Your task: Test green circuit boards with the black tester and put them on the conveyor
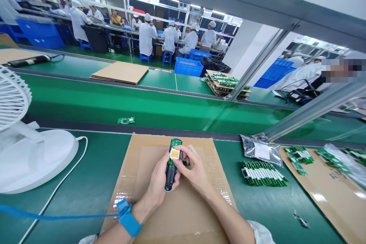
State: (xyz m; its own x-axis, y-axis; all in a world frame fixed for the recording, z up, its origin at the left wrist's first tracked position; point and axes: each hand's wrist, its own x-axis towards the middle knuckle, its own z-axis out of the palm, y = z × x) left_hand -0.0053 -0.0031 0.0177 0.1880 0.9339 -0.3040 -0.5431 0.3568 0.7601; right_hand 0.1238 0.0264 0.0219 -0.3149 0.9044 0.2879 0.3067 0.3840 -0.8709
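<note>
L hand (pixel 158 177) gripping my black device w/ green PCB (pixel 171 166), R hand (pixel 193 169) pinching its orange square (pixel 174 154), over cardboard sheet (pixel 148 198).

Black device (pixel 169 173) partly hidden by left hand (pixel 158 183); white fan (pixel 17 129) cut off at left edge

My green worktop (pixel 85 183) runs alongside a green conveyor belt (pixel 114 103). Beyond the belt, people in white coats (pixel 147 38) sit on blue stools (pixel 167 58) under bright strip lights (pixel 173 0); a grey metal frame (pixel 257 61) slants above it.
</note>
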